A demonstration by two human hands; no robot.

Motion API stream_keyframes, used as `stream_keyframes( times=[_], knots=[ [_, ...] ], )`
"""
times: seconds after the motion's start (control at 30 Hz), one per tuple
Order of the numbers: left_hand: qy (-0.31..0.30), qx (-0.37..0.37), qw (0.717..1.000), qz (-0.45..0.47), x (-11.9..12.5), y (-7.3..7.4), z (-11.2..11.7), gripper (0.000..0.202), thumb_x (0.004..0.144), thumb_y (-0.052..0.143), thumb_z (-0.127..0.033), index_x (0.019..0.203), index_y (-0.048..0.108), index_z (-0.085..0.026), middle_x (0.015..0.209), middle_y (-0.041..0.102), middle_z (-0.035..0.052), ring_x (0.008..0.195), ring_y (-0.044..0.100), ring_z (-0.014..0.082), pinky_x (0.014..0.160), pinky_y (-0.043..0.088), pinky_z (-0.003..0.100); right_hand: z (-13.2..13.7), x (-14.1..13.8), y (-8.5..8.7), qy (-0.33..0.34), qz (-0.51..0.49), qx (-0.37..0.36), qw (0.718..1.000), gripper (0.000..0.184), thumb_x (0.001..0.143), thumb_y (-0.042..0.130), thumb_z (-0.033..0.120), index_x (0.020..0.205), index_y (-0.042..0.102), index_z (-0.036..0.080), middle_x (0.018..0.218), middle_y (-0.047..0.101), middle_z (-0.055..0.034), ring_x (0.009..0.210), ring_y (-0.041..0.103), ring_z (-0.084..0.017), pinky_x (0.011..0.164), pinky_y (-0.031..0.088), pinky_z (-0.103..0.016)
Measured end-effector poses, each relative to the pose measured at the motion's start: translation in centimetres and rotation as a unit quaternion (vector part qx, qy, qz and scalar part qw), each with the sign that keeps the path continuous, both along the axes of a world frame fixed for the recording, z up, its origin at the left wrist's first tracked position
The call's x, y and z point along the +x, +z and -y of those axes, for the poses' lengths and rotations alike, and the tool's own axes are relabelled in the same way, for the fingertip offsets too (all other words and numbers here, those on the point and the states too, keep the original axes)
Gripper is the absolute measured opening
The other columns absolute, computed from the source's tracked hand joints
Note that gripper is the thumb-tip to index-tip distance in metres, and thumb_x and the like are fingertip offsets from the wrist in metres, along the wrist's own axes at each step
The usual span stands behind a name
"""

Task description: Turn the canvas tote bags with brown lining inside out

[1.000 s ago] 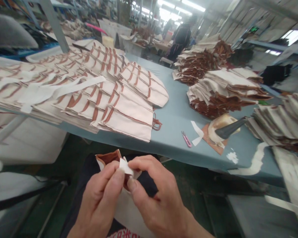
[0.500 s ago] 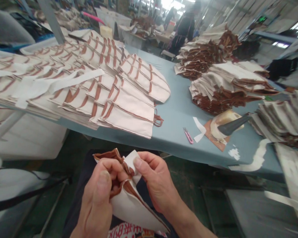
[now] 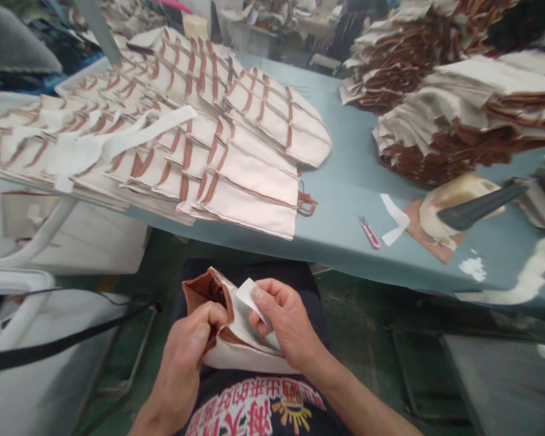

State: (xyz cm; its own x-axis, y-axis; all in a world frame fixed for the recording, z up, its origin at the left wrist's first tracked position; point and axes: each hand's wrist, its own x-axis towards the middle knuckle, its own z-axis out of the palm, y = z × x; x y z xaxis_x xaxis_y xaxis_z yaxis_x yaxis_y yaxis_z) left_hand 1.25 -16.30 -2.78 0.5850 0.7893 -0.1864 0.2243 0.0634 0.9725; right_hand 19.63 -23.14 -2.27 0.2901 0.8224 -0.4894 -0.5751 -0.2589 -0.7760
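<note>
Over my lap lies a cream fabric pouch (image 3: 245, 358) with brown lining, its mouth gaping toward the upper left. My left hand (image 3: 186, 348) is closed on the pouch's brown-edged rim, with fingers partly inside the opening. Between thumb and fingers, my right hand (image 3: 293, 324) pinches a small white strip (image 3: 246, 293), held just above the cream side of the pouch. The lower part of my right hand overlaps the pouch's right end; whether it also touches the cloth I cannot tell.
Overlapping cream pieces with brown seams (image 3: 254, 200) cover the left of the blue-grey table (image 3: 340, 206). Pink thread snips (image 3: 369, 232) and a white strip (image 3: 396, 219) lie near a crusted pot (image 3: 436, 203) with a dark handle. Folded fabric stacks (image 3: 436, 121) stand behind.
My right hand has drawn the white strip slightly away from the rim. The pouch has turned and its mouth gapes wider. The view has tilted downward.
</note>
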Motion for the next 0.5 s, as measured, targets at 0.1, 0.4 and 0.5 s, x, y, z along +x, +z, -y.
stream_keyframes(
  times=[0.1,0.4,0.5],
  knots=[
    [-0.056,0.032,0.998,0.0,-0.9,0.2,0.7,0.036,0.104,0.056,-0.048,0.08,0.065,-0.023,0.073,0.063,-0.0007,0.064,0.056,0.0179,0.059,0.047,0.026,1.0,-1.2,-2.0,0.005,-0.014,-0.023,1.0,0.076,0.069,0.094,0.086,0.089,0.068,0.017,0.06,0.067,0.0045,0.04,0.041,-0.003,0.041,0.028,-0.017],
    [-0.096,0.03,0.987,-0.122,-1.4,0.3,-0.1,0.038,0.104,0.062,-0.048,0.08,0.073,-0.021,0.07,0.069,-0.0007,0.063,0.058,0.0176,0.058,0.045,0.023,2.3,-1.4,-2.8,0.022,0.001,-0.038,0.999,0.074,0.071,0.09,0.087,0.085,0.064,0.019,0.058,0.064,0.0055,0.038,0.032,-0.003,0.038,0.021,-0.019],
    [-0.082,0.046,0.989,-0.111,-0.8,0.7,-1.0,0.039,0.105,0.064,-0.05,0.082,0.077,-0.021,0.074,0.073,0.0009,0.068,0.062,0.0192,0.062,0.048,0.024,2.0,0.1,-1.7,0.015,0.036,-0.034,0.999,0.073,0.072,0.091,0.085,0.087,0.064,0.019,0.061,0.069,0.003,0.04,0.036,-0.003,0.041,0.024,-0.018]
  ],
)
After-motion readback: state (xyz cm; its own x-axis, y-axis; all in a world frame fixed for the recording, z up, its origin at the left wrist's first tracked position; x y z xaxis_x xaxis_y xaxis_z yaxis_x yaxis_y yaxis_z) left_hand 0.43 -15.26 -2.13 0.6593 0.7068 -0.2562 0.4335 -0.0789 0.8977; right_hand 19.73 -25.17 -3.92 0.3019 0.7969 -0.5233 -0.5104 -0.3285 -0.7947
